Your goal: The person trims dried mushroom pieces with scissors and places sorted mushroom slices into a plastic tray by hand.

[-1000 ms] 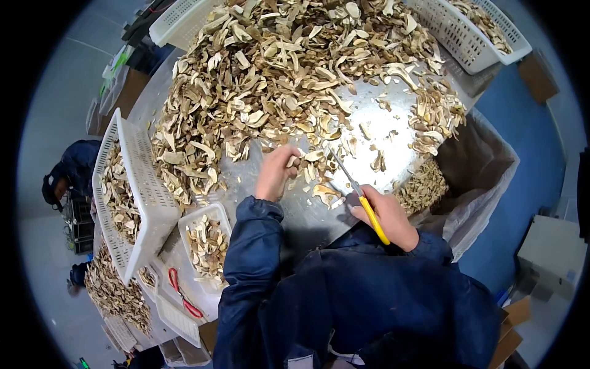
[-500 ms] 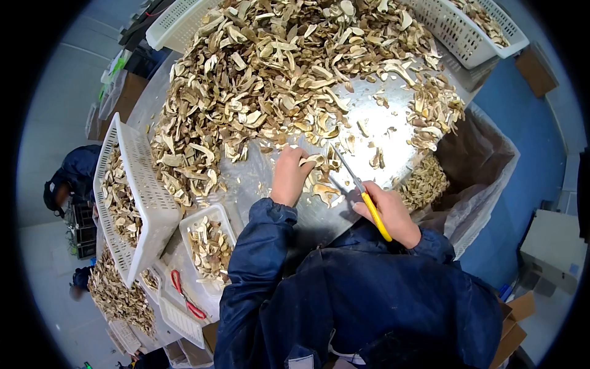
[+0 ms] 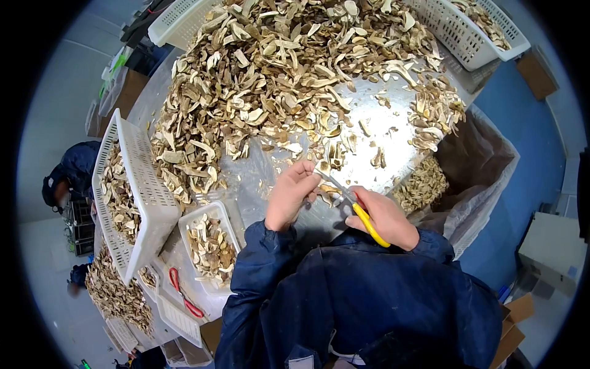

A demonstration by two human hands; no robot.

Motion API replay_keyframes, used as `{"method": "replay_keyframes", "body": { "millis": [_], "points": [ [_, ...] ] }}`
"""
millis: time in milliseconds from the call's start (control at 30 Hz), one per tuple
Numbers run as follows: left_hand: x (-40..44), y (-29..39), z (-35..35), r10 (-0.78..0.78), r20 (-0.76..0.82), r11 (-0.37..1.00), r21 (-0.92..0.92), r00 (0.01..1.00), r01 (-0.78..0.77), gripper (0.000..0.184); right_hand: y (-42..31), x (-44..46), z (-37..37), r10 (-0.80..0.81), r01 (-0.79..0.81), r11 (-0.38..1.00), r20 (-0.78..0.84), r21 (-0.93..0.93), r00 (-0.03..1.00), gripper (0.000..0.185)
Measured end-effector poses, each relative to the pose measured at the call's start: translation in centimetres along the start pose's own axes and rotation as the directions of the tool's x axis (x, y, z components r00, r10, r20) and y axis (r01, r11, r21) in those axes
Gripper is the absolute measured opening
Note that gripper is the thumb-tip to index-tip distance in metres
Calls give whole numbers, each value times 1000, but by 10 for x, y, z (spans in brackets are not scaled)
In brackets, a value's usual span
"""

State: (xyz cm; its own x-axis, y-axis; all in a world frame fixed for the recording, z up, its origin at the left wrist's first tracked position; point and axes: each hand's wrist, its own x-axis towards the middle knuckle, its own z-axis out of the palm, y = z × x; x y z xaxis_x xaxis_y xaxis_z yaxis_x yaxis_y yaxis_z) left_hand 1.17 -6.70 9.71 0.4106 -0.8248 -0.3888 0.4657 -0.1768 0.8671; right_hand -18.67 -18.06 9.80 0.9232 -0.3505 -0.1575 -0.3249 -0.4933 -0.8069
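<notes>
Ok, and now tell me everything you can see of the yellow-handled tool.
The yellow-handled tool is slender, with a smooth, plastic-looking handle and a narrow grey blade that looks like metal. The right hand grips it over the table, handle end towards the person's body, blade slanting forward and left. Its tip is at the pale slice pinched in the left hand; whether it is cutting, I can't tell.

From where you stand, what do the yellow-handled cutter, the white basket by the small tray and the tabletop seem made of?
The cutter: thin grey blades, probably steel; smooth yellow handle, likely plastic. The basket: white plastic, apparently moulded, given its regular slots. The tabletop: probably bare metal, smooth, given its bright glare.
</notes>
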Motion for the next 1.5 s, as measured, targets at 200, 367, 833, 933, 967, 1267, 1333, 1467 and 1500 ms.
{"method": "replay_keyframes", "body": {
  "millis": [200,367,833,933,967,1267,1333,1467,1500],
  "points": [
    [-2,1,-8,-86,19,993,81,996,85,10,-7,-2,-1,74,-68,995,80,-67,994,40],
    [-4,-9,-44,-90,281,944,-281,956,171,16,18,0,24,-119,119,974,-11,195,993,38],
    [2,-13,-97,74,-161,933,-336,984,-125,16,69,-16,-12,360,-361,551,175,753,916,51],
    [12,-22,-69,121,-327,977,204,937,-55,17,56,-23,-24,329,-363,572,200,736,923,51],
    [16,-23,-62,193,-368,911,412,910,-26,19,56,-22,-23,277,-348,612,219,710,936,51],
    [36,-39,-59,435,-195,492,869,879,-51,13,32,-13,3,255,-415,747,353,519,900,46],
    [36,-39,-61,387,-234,549,836,892,-19,12,26,-10,5,245,-416,755,371,506,896,46],
    [30,-41,-68,554,-62,369,912,830,-178,12,26,-2,13,195,-401,777,420,486,886,46],
    [30,-44,-71,623,44,246,937,781,-248,13,23,0,13,192,-398,783,424,477,885,45]
  ]
}}
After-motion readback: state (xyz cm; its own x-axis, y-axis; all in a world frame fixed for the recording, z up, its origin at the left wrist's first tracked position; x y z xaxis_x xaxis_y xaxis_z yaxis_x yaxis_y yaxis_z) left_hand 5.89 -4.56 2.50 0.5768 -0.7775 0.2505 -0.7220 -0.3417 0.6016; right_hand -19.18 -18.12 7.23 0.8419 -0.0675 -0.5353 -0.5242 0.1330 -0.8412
